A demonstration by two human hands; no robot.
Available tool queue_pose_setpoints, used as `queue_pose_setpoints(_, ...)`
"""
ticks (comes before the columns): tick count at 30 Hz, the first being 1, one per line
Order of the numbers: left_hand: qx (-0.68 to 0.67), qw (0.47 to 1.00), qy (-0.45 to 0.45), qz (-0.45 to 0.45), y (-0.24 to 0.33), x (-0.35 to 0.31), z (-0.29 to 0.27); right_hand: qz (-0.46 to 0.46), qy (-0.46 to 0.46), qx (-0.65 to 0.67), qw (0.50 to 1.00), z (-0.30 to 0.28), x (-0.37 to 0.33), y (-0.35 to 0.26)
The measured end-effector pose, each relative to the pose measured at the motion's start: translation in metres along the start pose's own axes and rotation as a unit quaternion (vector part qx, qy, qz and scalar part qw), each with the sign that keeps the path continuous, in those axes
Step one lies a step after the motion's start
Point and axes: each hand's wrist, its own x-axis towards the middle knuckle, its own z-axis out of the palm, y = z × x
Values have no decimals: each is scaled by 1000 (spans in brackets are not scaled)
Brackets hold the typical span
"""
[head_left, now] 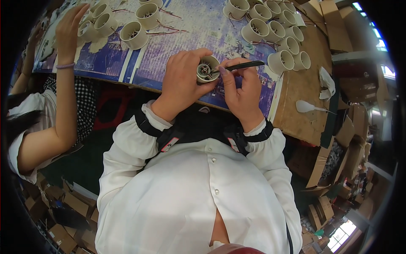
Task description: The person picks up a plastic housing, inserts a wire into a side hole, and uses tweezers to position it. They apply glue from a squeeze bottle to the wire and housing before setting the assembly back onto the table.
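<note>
My left hand (182, 76) is wrapped round a cream cup-shaped housing (214, 62), its open top tilted toward me. Inside the housing sits a round metallic part (204, 69) with wires around it, too small to make out fully. My right hand (242, 91) pinches a slim black-handled tool (245, 65) between thumb and fingers. The tool's thin pale tip reaches over the housing's rim on the right side. Both hands are above the table's near edge.
Cream housings (134, 35) with red and dark wires stand at the back left, and several more (281, 62) at the back right. A white squeeze bottle (305, 106) with a thin nozzle and a crumpled white tissue (326, 84) lie on cardboard to the right. A co-worker's arm (65, 97) is on the left.
</note>
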Motion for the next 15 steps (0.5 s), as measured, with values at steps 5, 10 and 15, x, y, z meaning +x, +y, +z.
queue_pose_setpoints(5, 1, 1000, 4, 6, 0, 1, 0, -1, -1, 16, 1000, 0, 1, 4)
queue_pose_setpoints(10, 4, 1000, 5, 5, -1, 0, 0, -45, -34, -20, 998, -2, 3, -2)
queue_pose_setpoints(15, 5, 1000, -1, 3, 1, 1, 0, 5, -12, 38, 999, 0, -1, 4)
